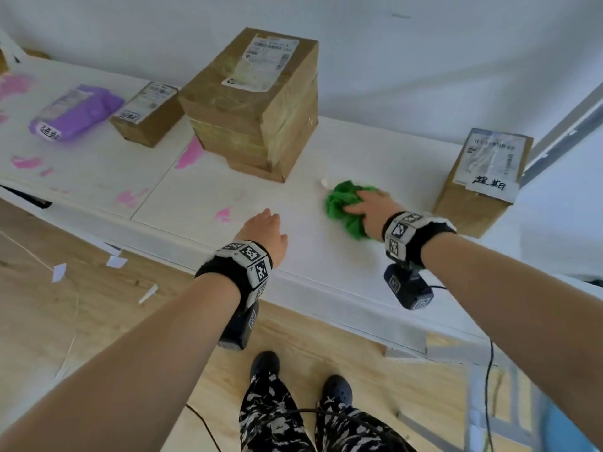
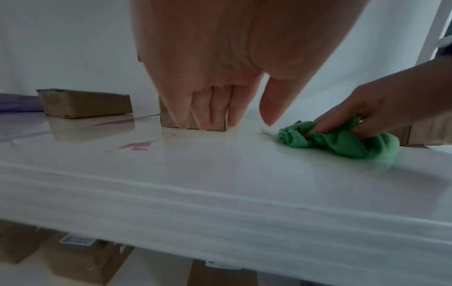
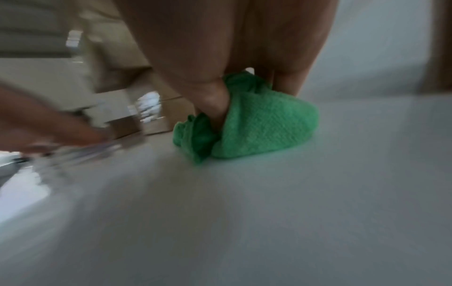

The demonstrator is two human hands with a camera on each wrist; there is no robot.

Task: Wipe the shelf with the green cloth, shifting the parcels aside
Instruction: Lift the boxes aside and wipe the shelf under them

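A bunched green cloth (image 1: 342, 203) lies on the white shelf (image 1: 313, 256), between the tall taped box (image 1: 251, 106) and a labelled box (image 1: 483, 184) at the right end. My right hand (image 1: 368, 203) grips the cloth and presses it onto the shelf; the right wrist view shows my thumb tucked into the green cloth (image 3: 264, 123). My left hand (image 1: 264, 230) hovers over the shelf's front part, left of the cloth, fingers loosely curled and holding nothing. In the left wrist view my left hand (image 2: 210, 108) hangs in front of the tall box, beside the green cloth (image 2: 342, 143).
Further left on the shelf sit a small flat box (image 1: 146, 114) and a purple parcel (image 1: 75, 112). Pink smears (image 1: 191, 154) mark the shelf's left and middle. A metal upright (image 1: 561, 135) rises at the right. More boxes (image 2: 80, 257) stand under the shelf.
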